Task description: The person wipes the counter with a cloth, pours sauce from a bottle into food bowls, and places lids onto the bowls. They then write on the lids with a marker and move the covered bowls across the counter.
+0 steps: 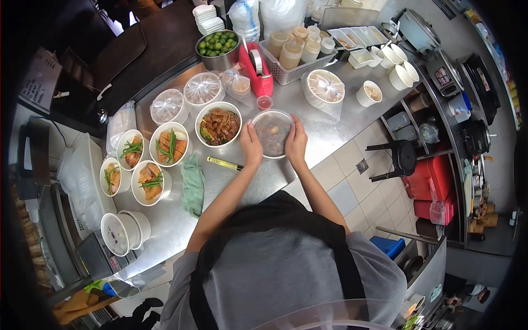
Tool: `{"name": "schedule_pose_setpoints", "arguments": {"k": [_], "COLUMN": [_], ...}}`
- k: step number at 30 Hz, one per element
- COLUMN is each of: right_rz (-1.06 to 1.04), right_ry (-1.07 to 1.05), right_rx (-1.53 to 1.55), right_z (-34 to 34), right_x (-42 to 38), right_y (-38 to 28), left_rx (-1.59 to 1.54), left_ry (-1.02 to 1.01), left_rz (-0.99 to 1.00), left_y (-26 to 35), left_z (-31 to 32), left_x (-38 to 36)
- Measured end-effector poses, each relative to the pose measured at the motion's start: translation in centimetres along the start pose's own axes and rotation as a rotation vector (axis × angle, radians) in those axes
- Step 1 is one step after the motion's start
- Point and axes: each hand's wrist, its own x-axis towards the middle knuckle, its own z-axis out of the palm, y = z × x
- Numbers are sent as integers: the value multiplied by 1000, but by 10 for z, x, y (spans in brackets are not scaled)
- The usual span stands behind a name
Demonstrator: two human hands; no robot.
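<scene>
Both hands are cupped around a takeout bowl with a clear lid (273,133), over the steel counter. My left hand (252,146) presses its left side and my right hand (297,143) its right side. The contents look blurred through the lid. Just left stands an uncovered bowl of dark sliced meat with some greens (219,124). A small cup of red sauce (264,103) sits behind the lidded bowl. Near my left forearm lie a yellow marker (224,163) and a crumpled green cloth (192,187).
Several bowls of meat with green beans (171,144) stand at left. Bagged bowls (203,88), a red tape dispenser (256,71), a pot of limes (218,44) and a basket of sauce bottles (291,69) line the back. A bagged bowl (324,88) and paper cup (369,93) stand right.
</scene>
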Motion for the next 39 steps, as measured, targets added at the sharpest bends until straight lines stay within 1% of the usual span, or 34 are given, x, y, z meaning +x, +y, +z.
{"name": "schedule_pose_setpoints", "arguments": {"k": [1, 2, 3, 4, 6, 7, 9, 10, 11, 12, 13, 14, 16, 18, 20, 21, 22, 23, 24, 25, 26, 27, 28, 29, 32, 33, 36, 39], "right_rz": [-37, -154, -274, -396, -474, -527, -547, -545, -606, -609, -610, -603, -625, -576, -559, -545, -529, -514, -496, -482, -488, -494, -501, -518, -567, -579, -591, -579], "right_ry": [-3, -32, -59, -85, -286, -397, -439, -468, -453, -460, -463, -463, -434, -425, -414, -406, -389, -372, -351, -337, -329, -321, -311, -274, -195, -188, -176, -180], "right_rx": [-15, -288, -561, -835, -852, -843, -803, -750, -667, -636, -623, -620, -712, -758, -848, -899, -907, -915, -924, -923, -936, -951, -964, -913, -777, -748, -718, -697], "right_z": [-1, -4, -12, -18, -23, -21, -14, -12, -10, -10, -12, -15, -23, -30, -37, -40, -42, -43, -44, -44, -44, -45, -44, -44, -42, -42, -44, -44], "right_x": [-1, -1, 2, 5, 9, 12, 18, 21, 25, 28, 31, 36, 45, 54, 65, 70, 74, 79, 83, 87, 88, 89, 89, 88, 85, 84, 82, 79], "right_y": [-1, -1, -22, -35, -37, -37, -20, -20, -15, -13, -14, -12, -4, 0, 4, 9, 15, 20, 25, 29, 31, 32, 32, 31, 27, 25, 21, 19], "left_rx": [37, 72, 7, -88, -274, -196, -141, -183, -183, -97, -199, -42, -54, 41, 134, 86, 452, 674, 848, 1049, 1456, 1634, 1586, 1528, 1381, 1513, 1680, 1779], "left_ry": [-1, -3, 9, 9, 16, -19, -68, -67, -96, -126, -247, -189, -292, -558, -725, -531, -367, -68, 190, 405, 522, 591, 623, 652, 431, 480, 373, 359], "left_rz": [11, 22, -74, -116, -202, -199, -164, -156, -168, -139, -229, -117, -371, -42, -14, 138, 438, 303, 101, 30, 95, -2, -193, -386, -324, -325, 7, 202], "left_y": [-2, -4, 0, 2, 4, 0, -4, -14, -10, -7, -26, -26, 24, 66, 151, 152, 144, 147, 151, 164, 116, 81, 71, 65, 54, 85, 93, 104], "left_z": [1, 2, 6, 10, 14, 13, 11, 14, 13, 12, 19, 23, -2, -69, -169, -209, -273, -330, -388, -430, -524, -600, -638, -661, -688, -645, -637, -634], "left_x": [0, -1, -1, 1, 7, 11, 11, 12, 11, 12, 15, 7, -5, -9, 15, 27, 43, 58, 74, 78, 96, 104, 105, 105, 102, 94, 89, 97]}}
